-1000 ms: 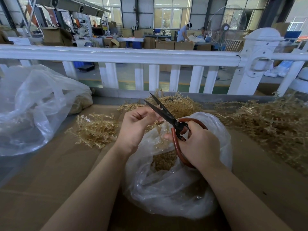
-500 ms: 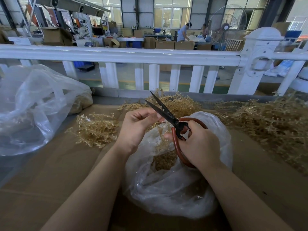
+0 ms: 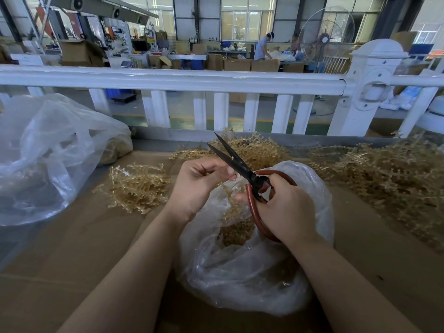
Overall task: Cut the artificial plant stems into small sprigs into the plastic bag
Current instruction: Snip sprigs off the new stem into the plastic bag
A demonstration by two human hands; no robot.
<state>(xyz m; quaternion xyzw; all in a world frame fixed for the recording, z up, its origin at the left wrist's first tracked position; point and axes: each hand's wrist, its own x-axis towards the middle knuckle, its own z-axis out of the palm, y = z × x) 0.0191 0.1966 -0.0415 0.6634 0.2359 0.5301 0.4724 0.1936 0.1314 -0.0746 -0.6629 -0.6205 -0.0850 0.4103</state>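
My right hand [image 3: 286, 210] grips the red handles of black-bladed scissors [image 3: 230, 157]; the blades are parted and point up to the left. My left hand [image 3: 199, 181] has its fingers curled, pinching a small tan stem piece beside the blades; the piece is mostly hidden by the fingers. Below both hands sits a clear plastic bag [image 3: 252, 272], open at the top, with cut tan sprigs [image 3: 236, 230] inside. Uncut tan stems lie in piles at the left [image 3: 137, 186], behind the hands [image 3: 259, 150] and at the right [image 3: 394, 179].
Brown cardboard [image 3: 72, 255] covers the table. A large clear bag [image 3: 43, 155] holding some sprigs lies at the left. A white railing [image 3: 168, 79] runs along the far edge, with a workshop and people beyond it.
Almost nothing has moved; the scissors blades stay parted and both hands hold their places over the bag.
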